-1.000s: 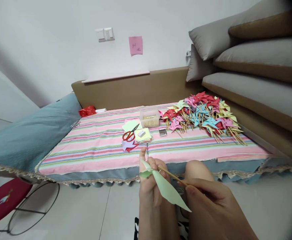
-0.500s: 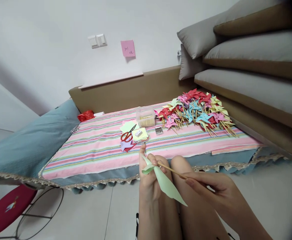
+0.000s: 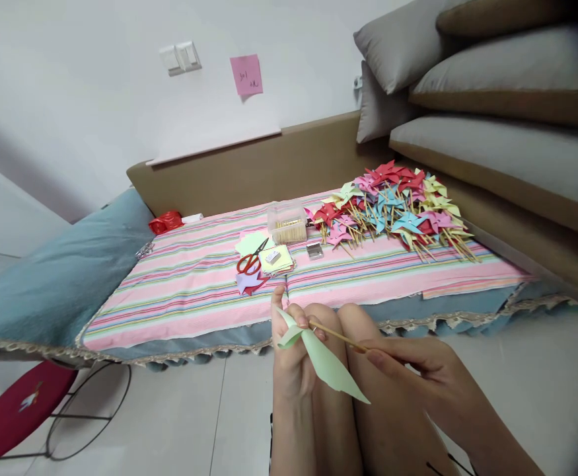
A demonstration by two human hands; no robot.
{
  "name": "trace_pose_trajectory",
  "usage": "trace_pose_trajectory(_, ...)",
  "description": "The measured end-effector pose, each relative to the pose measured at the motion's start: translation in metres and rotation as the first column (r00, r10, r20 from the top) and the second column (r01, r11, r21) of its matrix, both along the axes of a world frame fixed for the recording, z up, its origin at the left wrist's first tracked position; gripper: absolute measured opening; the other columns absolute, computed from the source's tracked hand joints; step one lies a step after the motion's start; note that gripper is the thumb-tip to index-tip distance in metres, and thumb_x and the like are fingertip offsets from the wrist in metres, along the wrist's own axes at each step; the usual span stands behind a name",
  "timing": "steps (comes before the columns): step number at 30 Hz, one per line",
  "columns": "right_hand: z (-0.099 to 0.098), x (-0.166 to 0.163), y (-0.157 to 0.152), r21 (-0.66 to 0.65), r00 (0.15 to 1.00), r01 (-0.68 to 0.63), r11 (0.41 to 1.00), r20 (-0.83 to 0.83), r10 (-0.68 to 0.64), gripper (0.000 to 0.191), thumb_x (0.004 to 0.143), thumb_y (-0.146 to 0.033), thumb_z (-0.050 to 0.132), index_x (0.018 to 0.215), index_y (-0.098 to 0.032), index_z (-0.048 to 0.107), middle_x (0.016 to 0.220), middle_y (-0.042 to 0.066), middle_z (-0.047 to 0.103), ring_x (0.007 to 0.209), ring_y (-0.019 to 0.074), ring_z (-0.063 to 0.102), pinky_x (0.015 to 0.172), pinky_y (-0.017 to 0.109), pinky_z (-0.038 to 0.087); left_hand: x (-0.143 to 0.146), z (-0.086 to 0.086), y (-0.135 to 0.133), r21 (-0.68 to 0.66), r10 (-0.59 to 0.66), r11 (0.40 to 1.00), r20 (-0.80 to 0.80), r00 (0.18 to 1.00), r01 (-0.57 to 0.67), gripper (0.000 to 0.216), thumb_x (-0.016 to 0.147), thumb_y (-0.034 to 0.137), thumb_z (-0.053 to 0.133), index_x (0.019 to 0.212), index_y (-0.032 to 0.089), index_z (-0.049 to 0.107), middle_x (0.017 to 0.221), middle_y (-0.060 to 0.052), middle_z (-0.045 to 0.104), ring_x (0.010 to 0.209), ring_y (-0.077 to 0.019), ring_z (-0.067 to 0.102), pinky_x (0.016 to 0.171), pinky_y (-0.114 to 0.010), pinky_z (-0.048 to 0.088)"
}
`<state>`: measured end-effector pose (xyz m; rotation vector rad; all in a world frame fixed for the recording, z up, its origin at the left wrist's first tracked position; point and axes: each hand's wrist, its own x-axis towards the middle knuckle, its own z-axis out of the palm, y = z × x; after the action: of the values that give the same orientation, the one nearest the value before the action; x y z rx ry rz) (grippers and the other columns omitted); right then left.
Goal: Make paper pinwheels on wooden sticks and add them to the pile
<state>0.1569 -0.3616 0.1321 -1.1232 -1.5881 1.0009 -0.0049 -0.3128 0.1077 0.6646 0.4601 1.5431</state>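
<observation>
Above my knees, my left hand (image 3: 291,357) pinches a pale green paper pinwheel (image 3: 331,367), its thumb or a finger sticking up. A thin wooden stick (image 3: 338,335) runs from the pinwheel's centre towards the right. My right hand (image 3: 412,370) grips the stick's other end between thumb and fingers. Part of the paper is hidden behind the left fingers. On the striped cloth ahead lie red-handled scissors (image 3: 252,259), a stack of yellow paper pieces (image 3: 277,261), and purple cut paper (image 3: 248,281).
A clear plastic box (image 3: 287,223) with sticks stands behind the paper, a small metallic box (image 3: 314,250) beside it. Many-coloured finished pinwheels (image 3: 392,205) are heaped at right, below stacked cushions (image 3: 506,112). A red stool (image 3: 21,413) stands on the floor at left.
The camera view has shifted slightly, so the bed and wall sit a little higher. Both hands keep their hold on the pinwheel and stick, nearly unmoved.
</observation>
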Motion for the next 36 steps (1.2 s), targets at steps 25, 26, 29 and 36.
trace_pose_trajectory(25, -0.03, 0.009, 0.034, 0.369, 0.943, -0.183, 0.911, 0.327, 0.057, 0.055, 0.088, -0.008, 0.056, 0.135, -0.035, 0.055, 0.074, -0.002, 0.069, 0.064, 0.0146, 0.062, 0.059, 0.026, 0.05, -0.018, -0.046, 0.028, 0.041, 0.066, 0.997, -0.058, 0.996, -0.064, 0.055, 0.06, 0.031, 0.087, 0.105, 0.032, 0.058, 0.059, 0.01, 0.052, 0.044, -0.0062, 0.052, 0.056, -0.023, 0.052)
trace_pose_trajectory(26, -0.032, 0.01, 0.035, 0.377, 0.94, -0.179, 0.909, 0.339, 0.045, 0.052, 0.088, -0.008, 0.057, 0.133, -0.034, 0.057, 0.075, -0.002, 0.069, 0.065, 0.0145, 0.062, 0.058, 0.026, 0.049, -0.019, -0.048, 0.029, 0.038, 0.06, 0.998, -0.057, 0.997, -0.057, 0.053, 0.062, 0.03, 0.086, 0.106, 0.032, 0.058, 0.061, 0.009, 0.054, 0.045, -0.0063, 0.053, 0.057, -0.023, 0.052)
trace_pose_trajectory(29, -0.036, 0.01, 0.042, 0.414, 0.938, -0.148, 0.898, 0.346, -0.005, 0.045, 0.088, -0.008, 0.058, 0.127, -0.031, 0.061, 0.074, -0.002, 0.068, 0.063, 0.0133, 0.059, 0.057, 0.026, 0.048, -0.02, -0.056, 0.036, 0.072, 0.005, 0.997, -0.058, 0.998, -0.001, 0.048, 0.067, 0.025, 0.083, 0.106, 0.034, 0.057, 0.07, 0.008, 0.058, 0.049, -0.0064, 0.056, 0.057, -0.023, 0.052)
trace_pose_trajectory(36, -0.043, 0.009, 0.052, 0.456, 0.921, -0.129, 0.881, 0.383, -0.064, 0.029, 0.09, -0.01, 0.057, 0.115, -0.021, 0.066, 0.062, -0.002, 0.06, 0.057, 0.0125, 0.054, 0.055, 0.026, 0.047, -0.02, -0.069, 0.047, 0.123, -0.051, 0.991, -0.027, 0.998, 0.054, 0.052, 0.072, 0.025, 0.079, 0.116, 0.037, 0.053, 0.072, 0.008, 0.058, 0.053, -0.007, 0.059, 0.06, -0.024, 0.053)
